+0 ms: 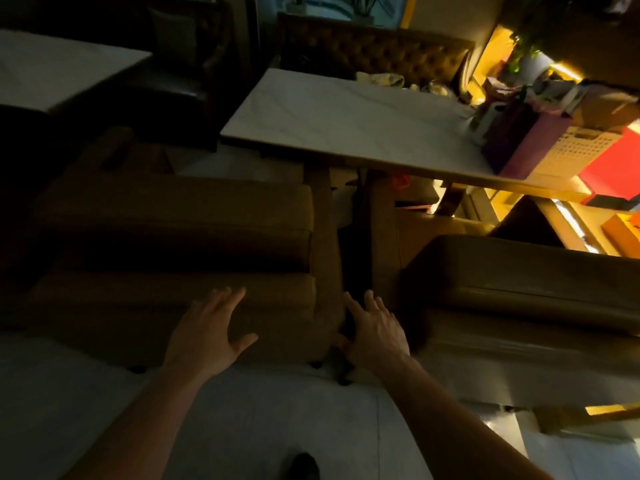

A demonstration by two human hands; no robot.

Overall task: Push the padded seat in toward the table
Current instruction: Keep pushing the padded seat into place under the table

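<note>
A brown padded seat (pixel 180 237) stands in front of me, its backrest nearest to me and its front facing the white marble-topped table (pixel 346 116). My left hand (pixel 204 330) lies flat on the top of the backrest with fingers spread. My right hand (pixel 374 327) is open at the seat's right rear corner, over the dark gap between this seat and a second brown padded seat (pixel 519 289) on the right. Neither hand grips anything.
A tufted brown bench (pixel 374 46) stands behind the table. Boxes, a purple bag (pixel 523 140) and a red box (pixel 613 164) crowd the table's right end. Another white table (pixel 59 67) is at far left. Light tiled floor (pixel 242 410) lies below me.
</note>
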